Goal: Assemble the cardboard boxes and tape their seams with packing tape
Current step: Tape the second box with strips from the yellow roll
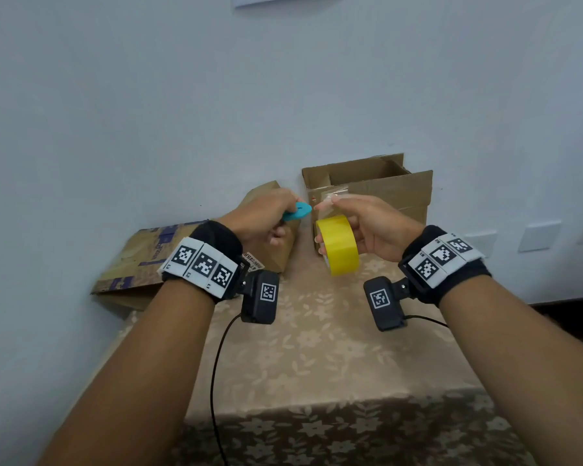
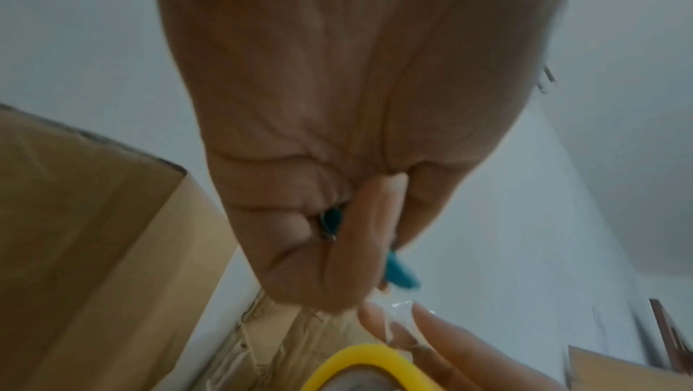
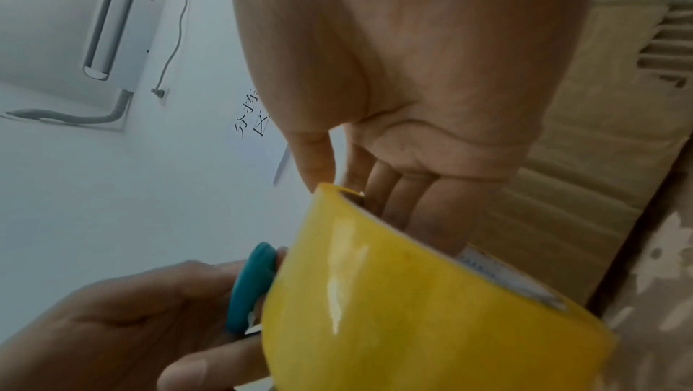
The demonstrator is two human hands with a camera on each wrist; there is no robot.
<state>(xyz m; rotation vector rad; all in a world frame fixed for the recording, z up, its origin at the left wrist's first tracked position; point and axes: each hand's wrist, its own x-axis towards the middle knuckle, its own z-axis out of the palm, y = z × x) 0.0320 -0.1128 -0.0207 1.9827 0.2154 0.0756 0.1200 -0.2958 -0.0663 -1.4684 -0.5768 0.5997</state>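
Packing tape roll (image 1: pixel 338 244) hangs on the right hand (image 1: pixel 371 227) — fingers curled through its core — above the floral tablecloth (image 1: pixel 317 348); left hand (image 1: pixel 263 216) grips teal scissors (image 1: pixel 297 210). Open box (image 1: pixel 367 186) stands against the wall (image 1: pixel 148 112).

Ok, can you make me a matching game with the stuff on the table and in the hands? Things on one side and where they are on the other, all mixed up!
Things:
1. yellow tape roll
2. blue-handled scissors
3. open cardboard box
4. flattened cardboard box

Places:
A. lying at the table's left edge, by the wall
B. held in the left hand
C. standing at the back, against the wall, top flaps up
D. held in the right hand

Pairs: 1-D, 2-B, 3-C, 4-A
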